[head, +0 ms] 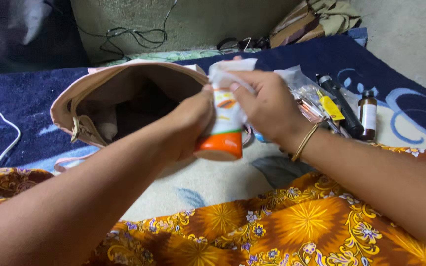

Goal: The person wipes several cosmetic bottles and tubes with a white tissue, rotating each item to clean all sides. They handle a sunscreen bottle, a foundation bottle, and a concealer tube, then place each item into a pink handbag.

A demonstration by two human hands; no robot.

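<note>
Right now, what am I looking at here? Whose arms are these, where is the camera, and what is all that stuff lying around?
There is no machine here: these are a person's own two bare arms, filmed by a camera worn on their head, looking down. The left hand and the right hand, which wears a thin bangle, together hold a white tube with an orange cap. Behind it lies a pink bag, its mouth open. All rests on a blue and cream blanket. To the right lie a black torch-like stick, a small brown bottle and some clear packets. The orange flowered cloth covers the person's lap.
</note>
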